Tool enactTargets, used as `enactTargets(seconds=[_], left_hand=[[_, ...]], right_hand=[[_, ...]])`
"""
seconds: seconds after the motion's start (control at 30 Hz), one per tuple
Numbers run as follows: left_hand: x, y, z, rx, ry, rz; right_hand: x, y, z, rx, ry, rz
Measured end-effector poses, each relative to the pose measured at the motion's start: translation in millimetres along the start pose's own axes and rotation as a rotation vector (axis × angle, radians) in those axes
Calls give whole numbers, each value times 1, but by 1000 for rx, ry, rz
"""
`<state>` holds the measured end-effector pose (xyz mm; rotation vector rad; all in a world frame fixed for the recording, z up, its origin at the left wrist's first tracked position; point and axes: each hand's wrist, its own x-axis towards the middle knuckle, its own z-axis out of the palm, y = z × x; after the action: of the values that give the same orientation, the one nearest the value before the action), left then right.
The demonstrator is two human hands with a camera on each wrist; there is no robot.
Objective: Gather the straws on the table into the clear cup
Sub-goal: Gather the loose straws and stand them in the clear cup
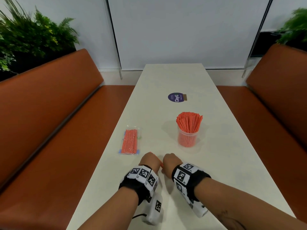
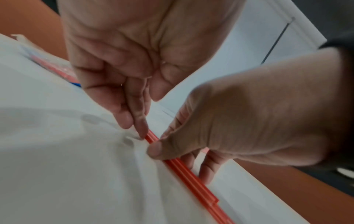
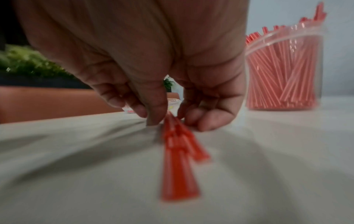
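Note:
A small bundle of red straws (image 1: 159, 161) lies flat on the white table (image 1: 216, 163), between my two hands. My right hand (image 3: 168, 119) pinches the bundle (image 3: 178, 159) from both sides, thumb against fingers. My left hand (image 2: 142, 130) points down with straight fingers, and its fingertips touch the far end of the straws (image 2: 191, 180); its thumb stays off them. The clear cup (image 1: 187, 138), packed with upright red straws, stands beyond my right hand (image 1: 167, 159). In the right wrist view the cup (image 3: 283, 72) is at the right.
A clear packet of red straws (image 1: 130, 141) lies near the table's left edge, just beyond my left hand (image 1: 149, 157). A round purple sticker (image 1: 176, 97) sits farther up the table. Orange benches (image 1: 49, 122) flank both long sides.

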<state>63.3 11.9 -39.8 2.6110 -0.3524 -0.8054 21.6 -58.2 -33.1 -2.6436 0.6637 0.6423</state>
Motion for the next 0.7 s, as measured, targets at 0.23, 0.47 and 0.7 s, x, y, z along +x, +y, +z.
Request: enactTargets(seconds=[0.23, 0.47, 0.7], left_hand=[[1, -7, 2, -166, 22, 110], [-6, -4, 7, -279, -44, 207], [-9, 13, 5, -662, 4, 74]], right_hand=[[-5, -4, -4, -206, -37, -86], [-3, 0, 6, -155, 18, 7], [-5, 28, -3, 95, 59, -35]])
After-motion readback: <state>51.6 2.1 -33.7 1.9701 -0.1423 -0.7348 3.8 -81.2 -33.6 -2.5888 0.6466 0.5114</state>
